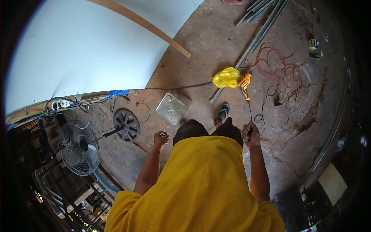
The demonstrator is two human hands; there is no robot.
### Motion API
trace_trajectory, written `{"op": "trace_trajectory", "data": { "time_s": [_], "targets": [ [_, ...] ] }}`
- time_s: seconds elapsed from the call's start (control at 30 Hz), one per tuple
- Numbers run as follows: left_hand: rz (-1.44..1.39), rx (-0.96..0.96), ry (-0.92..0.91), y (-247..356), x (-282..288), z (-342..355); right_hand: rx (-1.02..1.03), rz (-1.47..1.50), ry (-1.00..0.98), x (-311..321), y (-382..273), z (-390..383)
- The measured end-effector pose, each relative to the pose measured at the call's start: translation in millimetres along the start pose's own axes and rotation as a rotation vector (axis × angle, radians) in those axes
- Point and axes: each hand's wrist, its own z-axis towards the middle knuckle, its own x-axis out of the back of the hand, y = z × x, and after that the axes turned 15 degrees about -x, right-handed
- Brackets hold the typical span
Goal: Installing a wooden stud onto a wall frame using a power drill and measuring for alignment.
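My left hand [161,138] hangs beside my left thigh with its fingers curled in; whether anything is inside them is hidden. Closest to it is a square silver metal can [171,109] with a handle on top, standing on the floor. At my right side, my right hand [251,135] is closed around a small black object that is mostly covered by the fingers. A black cord from an orange power drill [244,82] runs down toward this hand. The drill lies on the floor against a crumpled yellow plastic bag [227,77].
Long grey metal bars [262,33] lie beyond the bag. Tangled red cable [288,73] spreads over the floor at right. To my left are a fan [79,147], its round base [126,125] and a power strip [61,104]. A large white sheet [89,50] fills the far left.
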Motion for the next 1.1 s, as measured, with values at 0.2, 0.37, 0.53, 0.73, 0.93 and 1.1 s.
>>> {"op": "trace_trajectory", "data": {
  "time_s": [0.2,0.37,0.53,0.73,0.93,1.1],
  "targets": [
    [-0.037,0.120,-0.043,70.0,-34.5,-30.8,0.028,0.155,0.010,29.1,-33.2,9.2],
    [-0.207,0.108,-0.031,98.5,-56.0,-9.8,-0.170,0.082,-0.076,19.5,-25.1,15.0],
    [-0.290,0.081,-0.047,117.8,-67.3,19.0,-0.221,0.021,-0.080,14.9,-28.0,24.2],
    [-0.389,0.087,-0.017,117.0,-55.5,59.7,-0.291,-0.283,-0.072,1.0,-45.5,47.2],
    [-0.700,0.063,0.018,156.8,-41.7,125.9,-0.252,-0.239,0.074,-29.8,-72.8,85.3],
    [-0.788,0.016,0.055,208.0,-4.5,185.8,-0.204,-0.305,0.052,-83.3,-100.4,133.6]
  ]
}}
